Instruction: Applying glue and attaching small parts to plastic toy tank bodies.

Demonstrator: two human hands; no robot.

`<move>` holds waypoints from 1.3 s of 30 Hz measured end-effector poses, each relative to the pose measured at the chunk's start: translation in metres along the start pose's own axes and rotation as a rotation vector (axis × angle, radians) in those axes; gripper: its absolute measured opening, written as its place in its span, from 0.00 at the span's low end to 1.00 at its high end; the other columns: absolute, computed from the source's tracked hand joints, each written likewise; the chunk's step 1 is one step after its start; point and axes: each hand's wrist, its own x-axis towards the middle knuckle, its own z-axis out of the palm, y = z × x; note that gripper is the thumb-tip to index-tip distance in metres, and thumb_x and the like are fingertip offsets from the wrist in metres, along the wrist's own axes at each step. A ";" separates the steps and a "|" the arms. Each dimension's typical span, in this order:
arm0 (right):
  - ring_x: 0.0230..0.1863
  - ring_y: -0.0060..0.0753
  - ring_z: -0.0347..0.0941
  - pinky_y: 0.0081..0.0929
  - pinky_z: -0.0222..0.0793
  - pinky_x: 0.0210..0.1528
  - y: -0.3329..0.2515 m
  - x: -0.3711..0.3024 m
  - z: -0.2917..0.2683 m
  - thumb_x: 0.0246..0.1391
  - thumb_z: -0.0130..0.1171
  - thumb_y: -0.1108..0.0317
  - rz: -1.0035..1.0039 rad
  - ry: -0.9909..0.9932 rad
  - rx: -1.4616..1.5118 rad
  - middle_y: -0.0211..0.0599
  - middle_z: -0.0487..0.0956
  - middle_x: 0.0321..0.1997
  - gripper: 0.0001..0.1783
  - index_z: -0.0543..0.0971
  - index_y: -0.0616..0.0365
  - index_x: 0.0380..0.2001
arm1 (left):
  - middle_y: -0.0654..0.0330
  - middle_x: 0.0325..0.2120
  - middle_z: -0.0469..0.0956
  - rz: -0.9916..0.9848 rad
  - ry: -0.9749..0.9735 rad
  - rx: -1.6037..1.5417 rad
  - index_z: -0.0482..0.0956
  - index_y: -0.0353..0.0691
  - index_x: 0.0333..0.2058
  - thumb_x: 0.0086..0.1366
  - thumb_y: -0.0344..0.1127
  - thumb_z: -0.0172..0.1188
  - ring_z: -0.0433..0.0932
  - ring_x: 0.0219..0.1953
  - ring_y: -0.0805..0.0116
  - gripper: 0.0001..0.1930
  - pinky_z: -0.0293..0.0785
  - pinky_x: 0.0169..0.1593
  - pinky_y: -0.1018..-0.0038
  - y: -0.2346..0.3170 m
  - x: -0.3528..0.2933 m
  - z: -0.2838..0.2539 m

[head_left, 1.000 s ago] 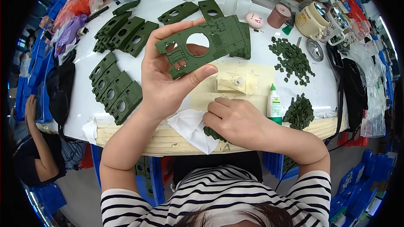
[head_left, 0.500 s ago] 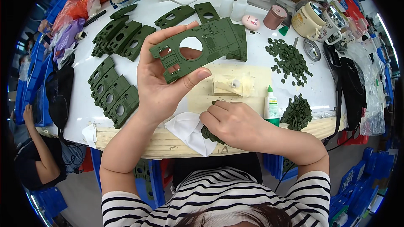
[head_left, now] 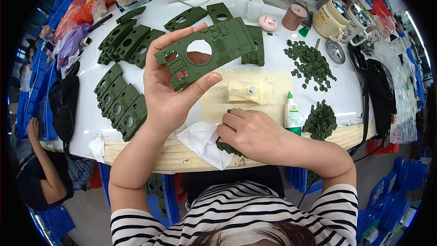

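My left hand (head_left: 160, 92) is raised over the table, its fingers and thumb gripping a dark green plastic model tank hull (head_left: 224, 45) by its left end. The hull has a large round hole and smaller square openings. My right hand (head_left: 257, 133) is low at the table's front edge, fingers pinched together. A small dark green plastic piece (head_left: 231, 110) peeks out at its fingertips. Beneath that hand lies a partly hidden heap of small green pieces (head_left: 226, 147), beside a white cloth (head_left: 205, 143). Just beyond it sits a cream taped block (head_left: 241, 92) with a round hole.
A green-capped glue bottle (head_left: 292, 113) stands right of my right hand. Two heaps of small green parts (head_left: 312, 64) (head_left: 321, 120) lie at right. More green hulls (head_left: 120, 105) line the left. Mugs (head_left: 328, 20) and bottles (head_left: 256, 7) stand at the back.
The hull in my left hand has shifted slightly left and tilted a little flatter. My right hand has barely moved, its fingers still pinched. The whole view has shifted slightly.
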 end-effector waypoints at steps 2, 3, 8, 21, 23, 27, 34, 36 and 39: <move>0.30 0.35 0.74 0.28 0.73 0.29 0.000 0.000 -0.002 0.38 0.55 0.74 -0.002 -0.032 -0.017 0.37 0.72 0.25 0.04 0.73 0.62 0.22 | 0.48 0.54 0.67 0.007 -0.005 -0.001 0.62 0.36 0.53 0.49 0.23 0.68 0.75 0.43 0.72 0.33 0.77 0.45 0.76 -0.002 -0.001 0.000; 0.31 0.36 0.74 0.28 0.73 0.29 0.000 -0.001 -0.003 0.38 0.56 0.74 -0.002 -0.048 -0.025 0.37 0.72 0.25 0.05 0.73 0.62 0.22 | 0.48 0.54 0.67 0.011 -0.008 -0.002 0.62 0.36 0.53 0.49 0.23 0.68 0.75 0.43 0.72 0.33 0.77 0.45 0.76 -0.003 -0.001 -0.001; 0.33 0.37 0.72 0.30 0.72 0.31 -0.001 -0.003 0.000 0.37 0.55 0.73 0.025 -0.050 0.036 0.37 0.69 0.28 0.09 0.71 0.63 0.27 | 0.48 0.54 0.67 0.015 -0.011 0.022 0.61 0.37 0.53 0.49 0.23 0.69 0.75 0.43 0.73 0.33 0.76 0.46 0.76 -0.003 -0.001 -0.001; 0.31 0.48 0.75 0.36 0.72 0.32 0.002 0.001 -0.017 0.46 0.54 0.74 0.101 -0.091 0.256 0.46 0.74 0.28 0.06 0.70 0.66 0.27 | 0.49 0.53 0.68 0.006 -0.002 0.007 0.62 0.36 0.53 0.49 0.22 0.68 0.75 0.44 0.72 0.33 0.77 0.45 0.76 -0.001 -0.001 -0.001; 0.31 0.48 0.75 0.36 0.72 0.33 0.003 0.002 -0.019 0.47 0.53 0.74 0.113 -0.118 0.292 0.46 0.74 0.28 0.05 0.71 0.66 0.27 | 0.49 0.53 0.68 0.010 -0.001 0.014 0.62 0.36 0.53 0.49 0.23 0.68 0.75 0.43 0.72 0.33 0.77 0.45 0.76 -0.001 -0.001 -0.001; 0.31 0.48 0.74 0.36 0.71 0.34 0.003 0.003 -0.019 0.45 0.53 0.75 0.134 -0.072 0.389 0.45 0.74 0.28 0.04 0.73 0.65 0.27 | 0.49 0.53 0.68 0.024 -0.004 0.021 0.62 0.36 0.53 0.50 0.23 0.68 0.75 0.43 0.72 0.32 0.77 0.45 0.76 -0.001 -0.001 -0.002; 0.32 0.45 0.74 0.35 0.71 0.34 0.007 -0.001 -0.012 0.45 0.56 0.75 0.129 -0.079 0.196 0.41 0.74 0.29 0.07 0.74 0.63 0.31 | 0.50 0.53 0.68 0.048 -0.015 0.036 0.62 0.36 0.53 0.50 0.23 0.68 0.75 0.43 0.71 0.32 0.77 0.44 0.76 0.000 0.000 -0.003; 0.32 0.47 0.74 0.35 0.72 0.33 0.006 0.001 -0.015 0.40 0.53 0.77 0.106 -0.034 0.133 0.44 0.73 0.29 0.06 0.73 0.65 0.27 | 0.50 0.53 0.68 0.031 -0.002 0.017 0.62 0.35 0.53 0.50 0.23 0.68 0.75 0.43 0.71 0.32 0.77 0.44 0.76 0.002 0.000 -0.002; 0.33 0.46 0.74 0.35 0.72 0.32 0.006 0.000 -0.015 0.40 0.53 0.77 0.144 -0.057 0.107 0.45 0.73 0.29 0.06 0.73 0.65 0.26 | 0.51 0.52 0.69 -0.069 0.031 0.006 0.62 0.37 0.54 0.50 0.31 0.70 0.72 0.46 0.71 0.35 0.70 0.51 0.75 0.005 -0.002 0.000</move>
